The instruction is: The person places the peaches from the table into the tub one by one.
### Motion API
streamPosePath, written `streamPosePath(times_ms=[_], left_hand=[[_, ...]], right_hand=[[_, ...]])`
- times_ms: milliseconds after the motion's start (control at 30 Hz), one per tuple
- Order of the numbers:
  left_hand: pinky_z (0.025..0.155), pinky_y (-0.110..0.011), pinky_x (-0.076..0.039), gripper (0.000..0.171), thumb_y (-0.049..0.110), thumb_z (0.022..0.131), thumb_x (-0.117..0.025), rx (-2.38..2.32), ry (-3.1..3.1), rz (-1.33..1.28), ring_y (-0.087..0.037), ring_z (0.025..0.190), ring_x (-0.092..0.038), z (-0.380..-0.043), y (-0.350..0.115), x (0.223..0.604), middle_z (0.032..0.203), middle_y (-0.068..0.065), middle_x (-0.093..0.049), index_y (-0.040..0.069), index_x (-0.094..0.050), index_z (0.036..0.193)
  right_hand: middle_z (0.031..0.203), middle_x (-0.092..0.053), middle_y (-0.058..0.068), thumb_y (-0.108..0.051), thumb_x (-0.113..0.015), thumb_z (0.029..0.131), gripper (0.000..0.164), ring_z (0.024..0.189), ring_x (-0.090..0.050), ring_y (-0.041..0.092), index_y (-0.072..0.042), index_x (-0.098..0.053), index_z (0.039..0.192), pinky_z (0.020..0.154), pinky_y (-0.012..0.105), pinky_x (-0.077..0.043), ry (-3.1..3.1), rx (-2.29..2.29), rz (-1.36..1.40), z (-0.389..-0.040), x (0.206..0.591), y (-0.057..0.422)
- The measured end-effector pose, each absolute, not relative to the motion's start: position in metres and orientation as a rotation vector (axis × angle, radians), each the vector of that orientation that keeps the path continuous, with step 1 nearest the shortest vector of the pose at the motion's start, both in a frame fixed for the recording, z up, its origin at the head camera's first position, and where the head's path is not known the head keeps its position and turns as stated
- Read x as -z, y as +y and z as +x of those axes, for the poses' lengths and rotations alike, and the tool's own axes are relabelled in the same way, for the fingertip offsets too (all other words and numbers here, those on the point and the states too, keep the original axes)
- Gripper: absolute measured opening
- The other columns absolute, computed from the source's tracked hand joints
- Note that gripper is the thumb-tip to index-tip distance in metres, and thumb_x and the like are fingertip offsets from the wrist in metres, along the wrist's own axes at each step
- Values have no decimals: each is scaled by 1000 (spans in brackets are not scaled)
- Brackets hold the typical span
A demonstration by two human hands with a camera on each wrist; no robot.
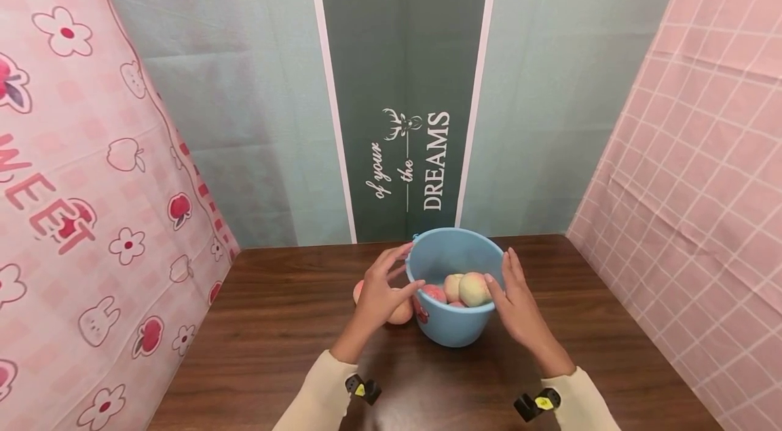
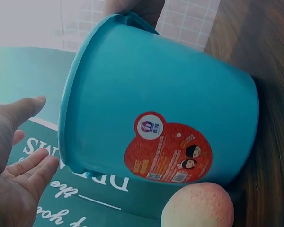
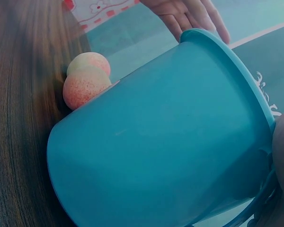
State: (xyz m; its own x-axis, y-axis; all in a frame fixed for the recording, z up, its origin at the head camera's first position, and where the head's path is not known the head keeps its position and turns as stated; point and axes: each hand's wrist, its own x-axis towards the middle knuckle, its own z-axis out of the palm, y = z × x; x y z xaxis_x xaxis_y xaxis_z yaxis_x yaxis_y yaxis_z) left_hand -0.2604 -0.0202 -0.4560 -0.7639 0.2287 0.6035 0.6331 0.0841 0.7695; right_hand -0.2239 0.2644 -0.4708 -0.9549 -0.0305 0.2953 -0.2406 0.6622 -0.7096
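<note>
While my left hand (image 1: 379, 296) spreads beside the blue bucket (image 1: 452, 332), my right hand (image 1: 522, 309) meets its rim, whether pinching I cannot tell. Midway between the side edges of the surface (image 1: 275, 322), it holds peaches (image 1: 473, 290) only the head view shows.

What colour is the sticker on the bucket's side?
The sticker on the bucket is mostly red; the left wrist view shows it best.

Head view facing forward and down, both wrist views close, sharing the bucket (image 2: 158, 97)
</note>
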Motion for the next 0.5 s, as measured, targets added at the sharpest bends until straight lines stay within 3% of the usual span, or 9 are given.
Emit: streamPosePath(times_ms=[200, 333, 500], left_hand=[[97, -47, -53, 69, 8, 81, -86, 1706, -2086, -793, -35, 123, -59, -262, -29, 461, 135, -19, -59, 13, -57, 143], [98, -47, -54, 69, 12, 80, -87, 1660, -2122, -716, -32, 123, -60, -263, -35, 465, 135, -9, -61, 20, -58, 142], [97, -51, -54, 69, 13, 80, -88, 1633, -2101, -695, -32, 123, -61, -266, -42, 470, 133, -4, -62, 21, -58, 142]], right_hand=[[169, 8, 14, -44, -45, 108, 80, 152, -7, 46, 2, -3, 160, 115, 71, -15, -2620, -1169, 223, -224, 471, 264], [169, 9, 14, -44, -45, 108, 81, 152, -6, 46, 0, -2, 160, 115, 72, -15, -2625, -1171, 225, -225, 470, 265], [169, 9, 13, -45, -44, 108, 81, 152, -7, 46, -1, -2, 160, 114, 72, -16, -2635, -1167, 223, -225, 468, 266]])
